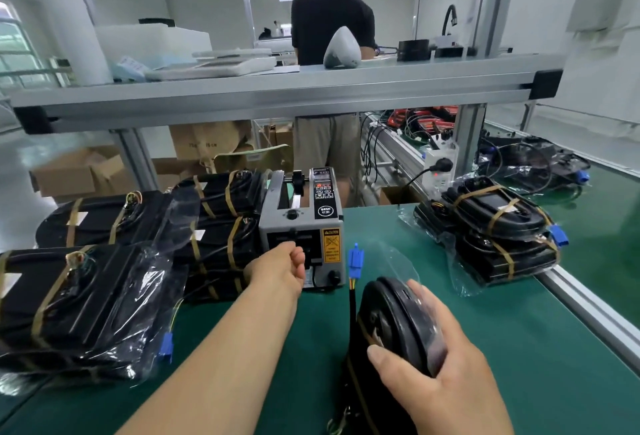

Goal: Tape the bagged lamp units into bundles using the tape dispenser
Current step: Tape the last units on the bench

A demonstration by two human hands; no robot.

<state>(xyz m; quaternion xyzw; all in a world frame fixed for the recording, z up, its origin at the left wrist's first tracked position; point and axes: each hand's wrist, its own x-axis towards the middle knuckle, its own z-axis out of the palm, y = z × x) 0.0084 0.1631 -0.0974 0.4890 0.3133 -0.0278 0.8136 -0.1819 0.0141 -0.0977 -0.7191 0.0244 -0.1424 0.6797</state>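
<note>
At the outlet of the grey box-shaped tape dispenser: the left hand had its fingers curled against the slot. No strip showed, so I could not tell whether they pinched tape.
Just right of the dispenser, nearer the camera: the right hand gripped a black round bagged lamp unit, thumb and fingers wrapped round its rim, with the unit standing on edge.
Beside the dispenser's front: a blue plastic connector stood up on the held unit's black cable.
Done, left of the dispenser: black taped bundles in clear bags, crossed by tan bands, lay stacked and touching, reaching out to the nearest one.
Done, right of the dispenser, well apart: a second banded stack.
Left to do: the held unit seemed to carry one tan band already. By my judgement it needed more strips.
Further right, beyond that stack: more black units with cables, with no bands that I could see.
Surface: a green bench mat with an aluminium edge rail lay under the dispenser.
Room, above the dispenser: an aluminium-framed shelf held white foam trays.
Room, behind the dispenser: a person in a black shirt stood with their back turned, and brown cardboard boxes sat on the floor to the left.
</note>
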